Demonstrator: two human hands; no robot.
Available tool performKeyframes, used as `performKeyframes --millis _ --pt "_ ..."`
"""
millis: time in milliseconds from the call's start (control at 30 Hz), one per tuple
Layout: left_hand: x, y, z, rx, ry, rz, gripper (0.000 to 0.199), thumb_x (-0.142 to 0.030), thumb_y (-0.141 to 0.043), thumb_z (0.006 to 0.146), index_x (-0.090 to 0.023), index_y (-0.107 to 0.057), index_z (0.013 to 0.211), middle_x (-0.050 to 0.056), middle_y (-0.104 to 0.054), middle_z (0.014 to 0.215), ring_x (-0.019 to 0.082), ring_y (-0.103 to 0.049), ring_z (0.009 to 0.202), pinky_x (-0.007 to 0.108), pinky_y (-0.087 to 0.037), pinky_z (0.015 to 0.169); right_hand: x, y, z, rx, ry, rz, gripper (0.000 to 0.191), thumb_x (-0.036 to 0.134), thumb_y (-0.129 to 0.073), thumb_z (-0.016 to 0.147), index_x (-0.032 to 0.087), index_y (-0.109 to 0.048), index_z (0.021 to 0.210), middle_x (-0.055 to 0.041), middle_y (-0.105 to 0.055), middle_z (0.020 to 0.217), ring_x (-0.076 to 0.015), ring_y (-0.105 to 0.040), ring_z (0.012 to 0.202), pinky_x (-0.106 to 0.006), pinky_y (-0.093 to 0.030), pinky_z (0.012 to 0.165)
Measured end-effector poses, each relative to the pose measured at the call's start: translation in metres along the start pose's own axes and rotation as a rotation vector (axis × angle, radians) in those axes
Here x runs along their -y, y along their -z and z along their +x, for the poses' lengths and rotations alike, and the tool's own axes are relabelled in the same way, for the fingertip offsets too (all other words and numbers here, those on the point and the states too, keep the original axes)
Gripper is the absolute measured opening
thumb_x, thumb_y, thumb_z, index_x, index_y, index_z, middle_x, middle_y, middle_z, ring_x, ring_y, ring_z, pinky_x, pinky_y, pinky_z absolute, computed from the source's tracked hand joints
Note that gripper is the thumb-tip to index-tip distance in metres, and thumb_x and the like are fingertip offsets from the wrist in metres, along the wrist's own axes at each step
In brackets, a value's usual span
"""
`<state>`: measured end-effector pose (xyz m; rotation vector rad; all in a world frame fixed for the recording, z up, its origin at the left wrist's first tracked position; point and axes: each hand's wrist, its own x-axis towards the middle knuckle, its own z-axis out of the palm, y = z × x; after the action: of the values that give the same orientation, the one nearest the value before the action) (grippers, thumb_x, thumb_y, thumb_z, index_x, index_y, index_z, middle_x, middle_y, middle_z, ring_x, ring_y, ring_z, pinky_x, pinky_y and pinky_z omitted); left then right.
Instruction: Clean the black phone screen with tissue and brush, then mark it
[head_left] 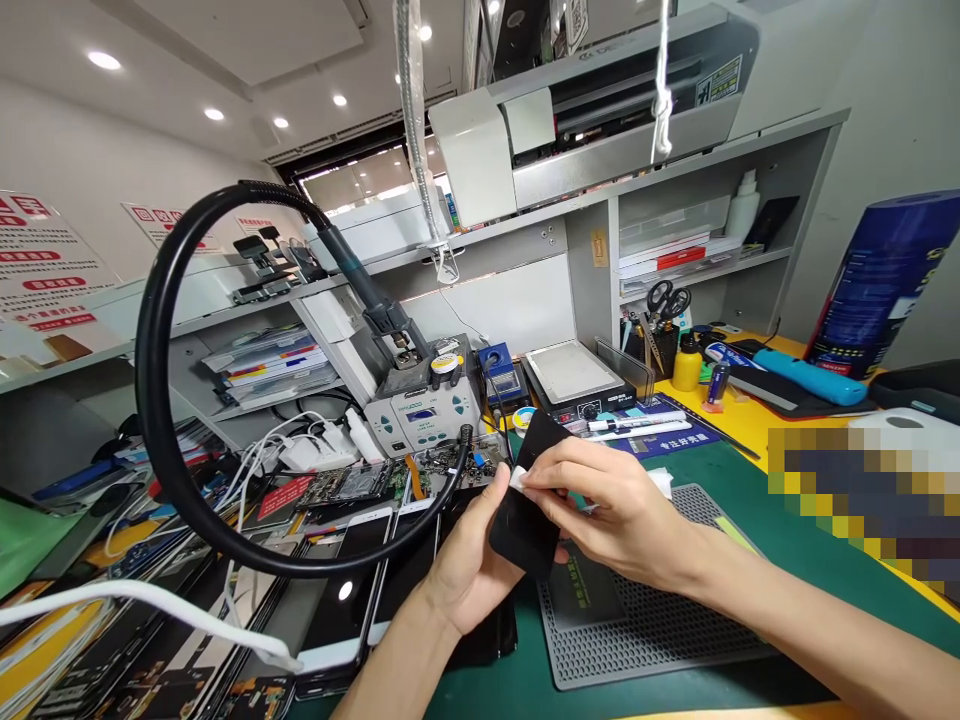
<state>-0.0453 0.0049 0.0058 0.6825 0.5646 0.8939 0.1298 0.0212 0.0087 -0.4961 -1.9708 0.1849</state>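
Observation:
My left hand (469, 570) holds a black, phone-shaped panel (523, 545) tilted up in front of me, its thumb along the near edge. Whether it is a whole phone or only a screen, I cannot tell. Pinched in the fingertips of my right hand (619, 500) is a small white wipe (517, 478), which touches the panel's face. Below both hands lies a grey perforated mat (660, 620) with a dark flat piece (581, 590) on it. Part of another white wipe (660, 482) shows behind my right hand.
Left of my hands lie phones (349, 580) and circuit boards (352, 490). A thick black hose (150, 400) loops from the grey rework station (420, 420). Behind are a heating plate (574, 375), pens (637, 425) and scissors (664, 310). A blue spray can (874, 290) stands right.

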Motion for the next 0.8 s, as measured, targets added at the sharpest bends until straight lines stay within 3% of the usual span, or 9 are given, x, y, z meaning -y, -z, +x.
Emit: performKeyframes --millis 267,467,667,800 --pt "-0.008 0.004 -0.001 -0.044 -0.005 -0.152 0.033 -0.035 -0.052 0.097 -0.009 -0.072 0.099 0.009 -0.075 0.090 0.017 -0.070 0.082 0.026 -0.052 0.081 0.003 0.004 -0.001 0.085 -0.066 -0.065 0.014 0.004 -0.058 0.076 0.017 -0.063 0.081 -0.0040 -0.062 0.075 -0.0151 -0.054 0.068 -0.028 -0.043 0.062" --pt "-0.012 0.004 -0.001 -0.052 -0.022 -0.118 0.035 -0.037 -0.053 0.095 -0.008 -0.069 0.107 0.013 -0.074 0.098 0.024 -0.070 0.094 0.034 -0.051 0.089 0.005 0.008 0.002 0.160 -0.125 -0.095 0.013 0.005 -0.056 0.071 0.018 -0.059 0.074 -0.0009 -0.058 0.070 -0.0134 -0.050 0.063 -0.027 -0.039 0.059" --pt "-0.013 0.004 0.000 -0.022 0.001 -0.129 0.035 -0.037 -0.052 0.096 -0.009 -0.070 0.103 0.013 -0.074 0.096 0.024 -0.070 0.094 0.034 -0.051 0.089 0.006 0.010 0.002 0.194 -0.161 -0.105 0.013 0.005 -0.058 0.069 0.018 -0.057 0.072 -0.0003 -0.057 0.069 -0.0129 -0.049 0.062 -0.026 -0.039 0.059" --pt "-0.012 0.005 0.000 -0.013 0.007 -0.143 0.034 -0.036 -0.052 0.096 -0.009 -0.070 0.105 0.010 -0.074 0.090 0.021 -0.070 0.089 0.031 -0.051 0.086 0.004 0.008 0.001 0.188 -0.103 -0.085 0.013 0.005 -0.058 0.075 0.017 -0.061 0.078 -0.0028 -0.061 0.074 -0.0143 -0.053 0.067 -0.027 -0.043 0.062"
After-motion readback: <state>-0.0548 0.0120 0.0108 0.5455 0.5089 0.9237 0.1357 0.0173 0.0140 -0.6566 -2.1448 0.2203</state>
